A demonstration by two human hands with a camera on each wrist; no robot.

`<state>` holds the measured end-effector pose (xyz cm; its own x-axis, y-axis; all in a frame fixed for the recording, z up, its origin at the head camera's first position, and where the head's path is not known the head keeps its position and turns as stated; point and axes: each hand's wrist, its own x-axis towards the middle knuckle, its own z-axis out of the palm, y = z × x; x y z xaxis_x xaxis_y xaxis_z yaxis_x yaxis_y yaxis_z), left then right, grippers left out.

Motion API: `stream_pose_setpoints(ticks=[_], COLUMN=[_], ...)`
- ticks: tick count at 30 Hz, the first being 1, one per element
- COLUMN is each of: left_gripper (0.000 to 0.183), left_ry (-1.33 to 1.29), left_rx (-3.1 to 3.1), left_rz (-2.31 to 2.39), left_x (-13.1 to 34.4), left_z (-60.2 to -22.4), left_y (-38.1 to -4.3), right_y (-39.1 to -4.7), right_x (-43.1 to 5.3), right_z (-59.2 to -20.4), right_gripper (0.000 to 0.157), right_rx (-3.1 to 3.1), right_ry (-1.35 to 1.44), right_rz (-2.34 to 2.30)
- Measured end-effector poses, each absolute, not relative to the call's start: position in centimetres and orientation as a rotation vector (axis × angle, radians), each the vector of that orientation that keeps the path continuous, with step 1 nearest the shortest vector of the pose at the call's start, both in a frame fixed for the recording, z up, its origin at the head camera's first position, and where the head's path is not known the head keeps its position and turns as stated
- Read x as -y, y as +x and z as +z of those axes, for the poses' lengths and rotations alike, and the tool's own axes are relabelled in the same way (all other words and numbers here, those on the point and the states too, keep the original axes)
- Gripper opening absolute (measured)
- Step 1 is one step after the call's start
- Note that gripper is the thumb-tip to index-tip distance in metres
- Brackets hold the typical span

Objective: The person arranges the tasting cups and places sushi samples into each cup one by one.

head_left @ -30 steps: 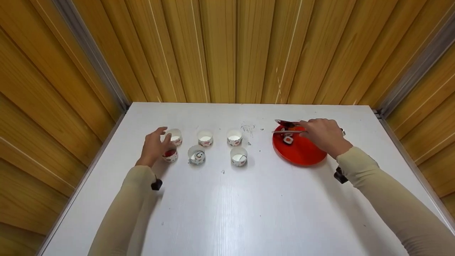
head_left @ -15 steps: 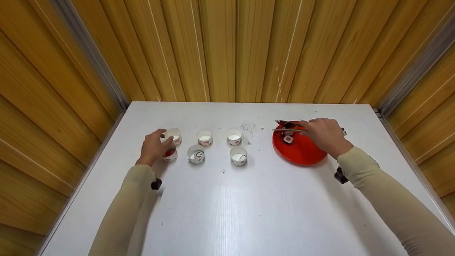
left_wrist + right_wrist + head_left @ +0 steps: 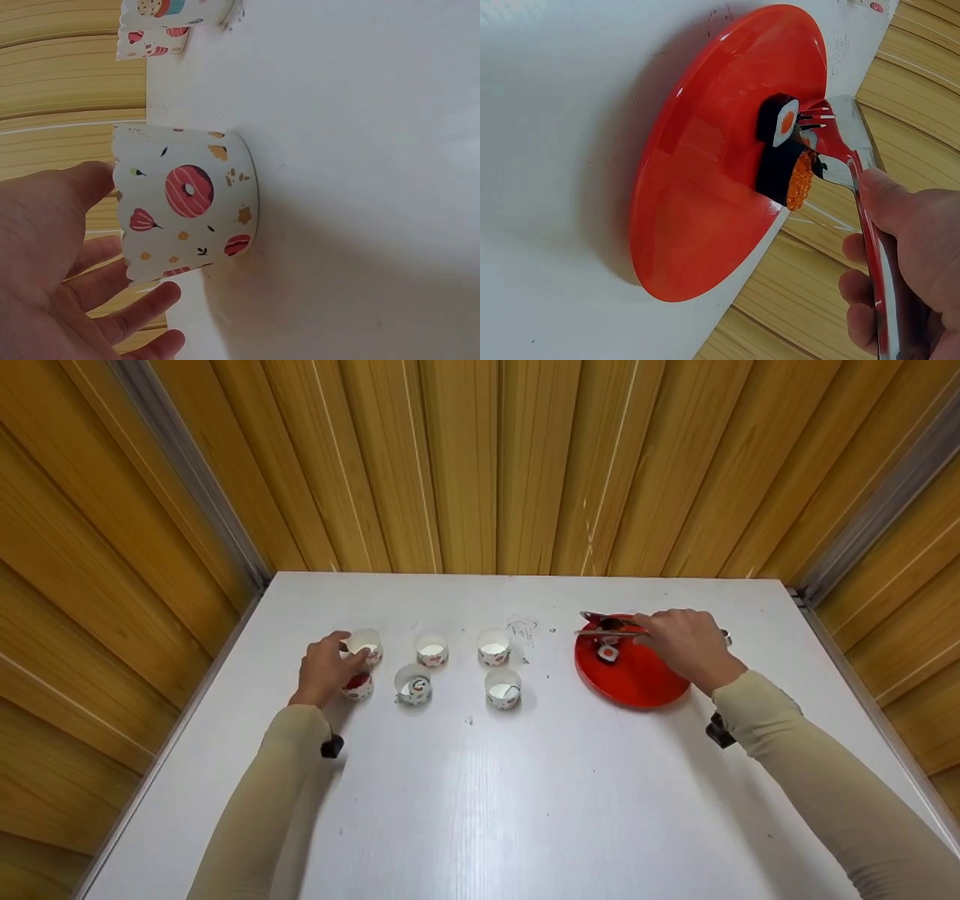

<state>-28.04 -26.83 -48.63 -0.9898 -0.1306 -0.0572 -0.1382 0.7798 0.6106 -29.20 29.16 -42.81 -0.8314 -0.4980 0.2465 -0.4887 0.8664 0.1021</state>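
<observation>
My left hand (image 3: 328, 669) is at the back-left paper cup (image 3: 365, 637), thumb by its front and fingertips at its left rim; contact is unclear. Directly in front stands another paper cup (image 3: 184, 202), printed with a donut, with something red inside. My left fingers (image 3: 135, 311) look loosely bent beyond it. My right hand (image 3: 686, 645) grips metal tongs (image 3: 874, 247) with a fork-like end, over the far left part of a red plate (image 3: 697, 165). On the plate sit a toy-like sushi roll (image 3: 781, 120) and an orange-topped roll (image 3: 784, 176) close to the tines. Whether the tongs pinch a piece is hidden.
Further paper cups stand between the hands: one at back middle (image 3: 432, 649), one at back right (image 3: 493, 647), one at front right (image 3: 502, 690). The front-middle cup (image 3: 413, 685) holds a round piece with a swirl. Wood-look panels (image 3: 465, 465) rise behind the white table (image 3: 465, 795).
My left thumb has shifted slightly right across the front of the back-left cup, and the fingers have lowered a little. The tongs' arms have moved slightly closer together; the plate stays put.
</observation>
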Motion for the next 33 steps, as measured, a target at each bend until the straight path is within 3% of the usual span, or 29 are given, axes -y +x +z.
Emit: stream_pose_setpoints(ticks=[33], left_gripper=[0.065], left_ry=[-0.273], left_rx=[-2.918], left_rz=[1.072], left_x=[26.6], left_z=[-48.5], left_y=[-28.0], right_y=[-29.6], right_x=[-27.9], right_z=[-40.3], right_gripper=[0.021], right_rx=[2.782], right_ry=[0.759], right_rz=[-0.013])
